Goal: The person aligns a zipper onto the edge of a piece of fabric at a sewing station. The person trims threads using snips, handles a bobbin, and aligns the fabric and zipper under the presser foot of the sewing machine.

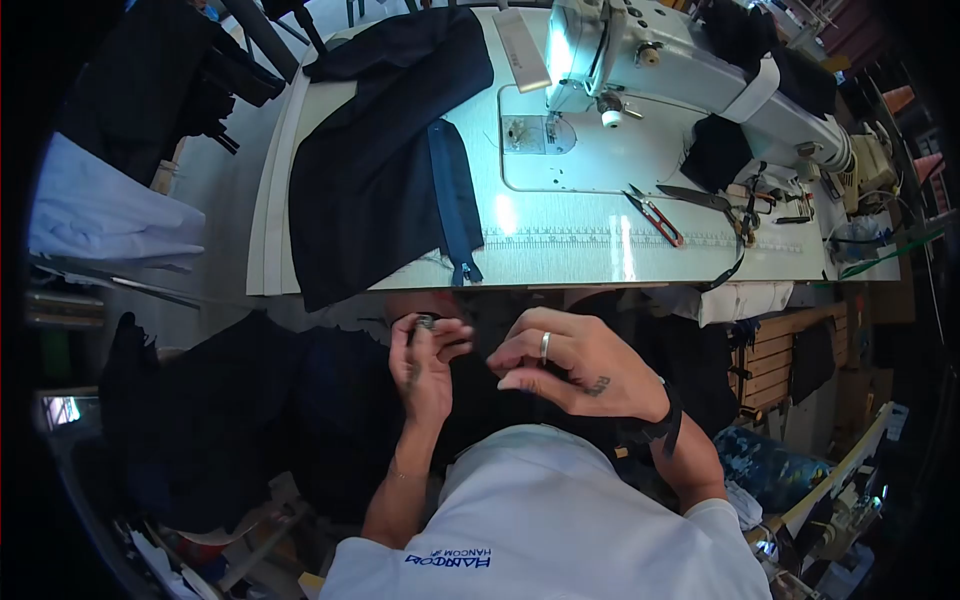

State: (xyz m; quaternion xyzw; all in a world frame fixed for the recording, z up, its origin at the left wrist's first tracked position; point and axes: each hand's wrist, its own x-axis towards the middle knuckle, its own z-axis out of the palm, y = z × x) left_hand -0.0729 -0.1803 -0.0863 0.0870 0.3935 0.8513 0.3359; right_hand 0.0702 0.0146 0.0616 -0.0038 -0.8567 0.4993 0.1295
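My left hand (425, 368) is raised in front of the table edge, its fingers curled around a small dark metallic object (426, 322). Beside it, my right hand (590, 365), with a ring, has its thumb and fingers pressed together; whatever it holds, if anything, is too small to make out. The two hands are apart. Beyond them, dark fabric (375, 190) with a blue zipper (450, 195) lies on the white sewing table (560, 262), its lower edge hanging slightly over the front.
A sewing machine (690, 70) stands at the back right of the table. Red-handled snips (657, 220) and dark scissors (700, 198) lie beside a printed ruler. White cloth (110, 205) is at the left, and dark cloth (220, 420) hangs at the lower left.
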